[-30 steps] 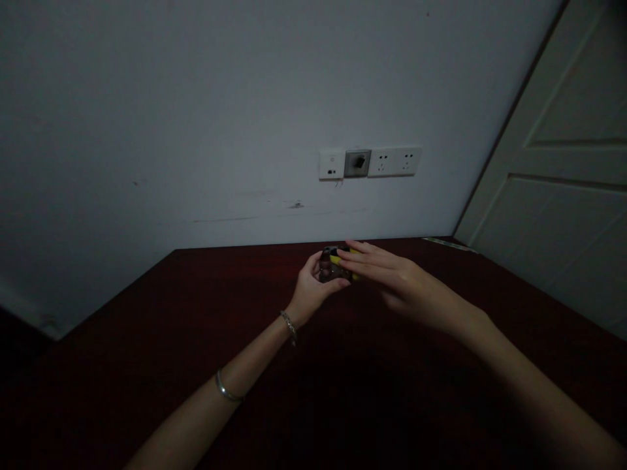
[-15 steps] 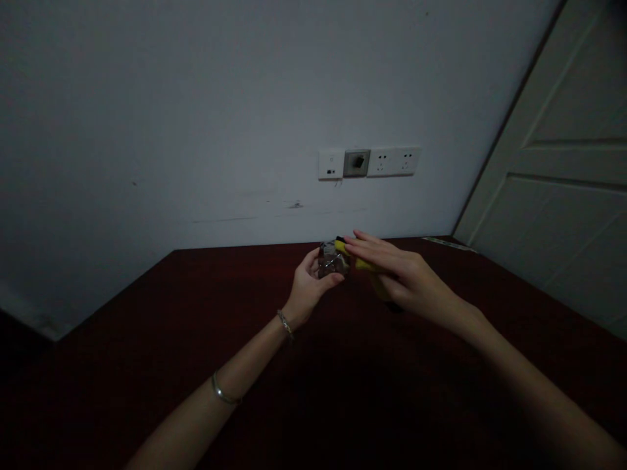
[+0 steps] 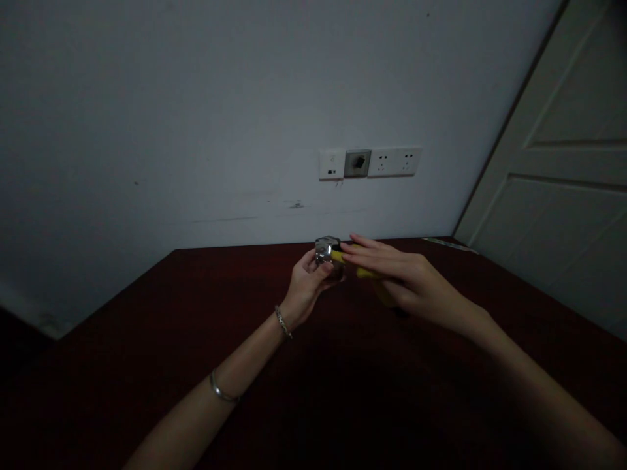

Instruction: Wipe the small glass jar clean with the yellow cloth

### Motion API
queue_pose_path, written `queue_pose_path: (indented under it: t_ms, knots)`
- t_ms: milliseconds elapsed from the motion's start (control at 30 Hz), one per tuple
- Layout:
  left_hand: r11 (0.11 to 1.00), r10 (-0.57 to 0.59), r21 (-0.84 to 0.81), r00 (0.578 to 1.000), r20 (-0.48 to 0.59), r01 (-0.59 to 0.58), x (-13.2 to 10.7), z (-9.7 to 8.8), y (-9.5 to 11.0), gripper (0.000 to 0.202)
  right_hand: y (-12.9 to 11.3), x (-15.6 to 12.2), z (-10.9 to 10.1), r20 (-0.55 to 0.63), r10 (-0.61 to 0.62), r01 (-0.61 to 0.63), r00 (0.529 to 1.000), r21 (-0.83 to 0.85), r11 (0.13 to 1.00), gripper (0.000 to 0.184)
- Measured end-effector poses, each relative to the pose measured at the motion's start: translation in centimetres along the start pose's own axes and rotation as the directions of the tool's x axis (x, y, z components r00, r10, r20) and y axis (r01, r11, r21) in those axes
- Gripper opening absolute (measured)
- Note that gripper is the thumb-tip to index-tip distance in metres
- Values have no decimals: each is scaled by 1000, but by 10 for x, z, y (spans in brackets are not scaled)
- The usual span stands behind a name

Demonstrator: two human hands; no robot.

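Note:
My left hand (image 3: pixel 306 287) is raised above the dark red table (image 3: pixel 147 326), fingers closed round a small shiny metal object (image 3: pixel 326 249). My right hand (image 3: pixel 396 277) holds a yellow tool (image 3: pixel 365 272) whose tip meets the metal object; its fingers lie stretched along the tool. The tool's far end is hidden under my palm. A chain bracelet and a thin bangle sit on my left wrist and forearm.
A pale wall stands behind the table, with a row of white sockets and a grey switch plate (image 3: pixel 369 162). A white panelled door (image 3: pixel 563 189) leans in at the right. A thin pale strip (image 3: pixel 448 243) lies at the table's far right edge.
The yellow tool has been drawn out to the right of the metal object. My left hand has lifted the metal object slightly and turned its shiny face toward me.

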State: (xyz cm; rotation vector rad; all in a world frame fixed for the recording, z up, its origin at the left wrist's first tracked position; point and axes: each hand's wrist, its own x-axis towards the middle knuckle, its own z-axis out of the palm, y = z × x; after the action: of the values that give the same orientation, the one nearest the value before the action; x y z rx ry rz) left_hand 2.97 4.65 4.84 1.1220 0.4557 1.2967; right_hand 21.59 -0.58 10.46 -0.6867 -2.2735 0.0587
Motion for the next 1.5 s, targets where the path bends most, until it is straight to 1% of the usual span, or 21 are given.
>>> queue_pose_path:
  t_ms: [67,133,167,267,367,433,533,633,700,767,900,967,1033,1167,1267,1333,1400,1500]
  knots:
    - [1000,-19,9,999,29,19,-2,1,1,60,0,0,-1,-89,24,-26,996,-16,1000,68]
    - [999,-33,8,998,52,33,-4,4,2,61,1,0,0,-138,29,-34,990,-38,999,68]
    - [999,-34,2,998,59,34,-5,5,3,61,2,0,1,-137,22,-29,990,-46,999,68]
    - [1000,-24,-19,998,62,25,-5,7,5,58,4,0,4,-86,2,-6,996,-54,999,70]
    - [999,-21,-37,999,37,22,-2,7,7,56,3,0,3,-38,-32,31,999,-27,999,68]
    - [999,-21,-39,1000,15,22,0,6,8,55,2,1,0,-27,-59,59,998,10,998,66]
    - [999,-46,-23,999,4,46,1,5,8,55,-1,1,-2,-92,-65,67,994,24,997,61]
    - [995,-97,9,995,19,97,-1,6,7,60,-1,0,-1,-193,-25,20,981,-26,999,60]
    - [992,-122,24,992,28,121,-5,10,7,62,2,-1,3,-213,-7,-5,977,-51,999,61]
    - [990,-136,29,990,33,135,-8,14,6,62,6,-1,6,-190,-10,-3,982,-67,998,63]
    - [987,-160,13,986,39,159,-12,21,7,57,9,1,9,-70,-42,38,997,-58,998,68]
    - [985,-173,-1,984,30,173,-11,23,8,54,8,1,9,-24,-21,21,999,-34,999,71]
    - [984,-180,-9,984,9,180,-11,24,8,51,6,1,9,-2,15,-15,1000,-20,1000,76]
    - [984,-177,20,983,-39,178,-10,25,7,50,7,1,13,-3,62,-62,998,-16,998,87]
    - [987,-151,46,987,-48,153,-11,26,6,52,11,3,18,-6,38,-38,999,-59,998,93]
    - [991,-124,51,991,-46,126,-11,27,7,58,14,4,21,-13,17,-18,1000,-100,995,94]
    - [992,-107,63,994,-22,108,-11,26,7,65,17,3,24,-31,14,-18,999,-123,992,96]
    - [990,-105,98,992,70,98,-8,21,6,68,20,0,25,-55,26,-32,998,-109,994,100]
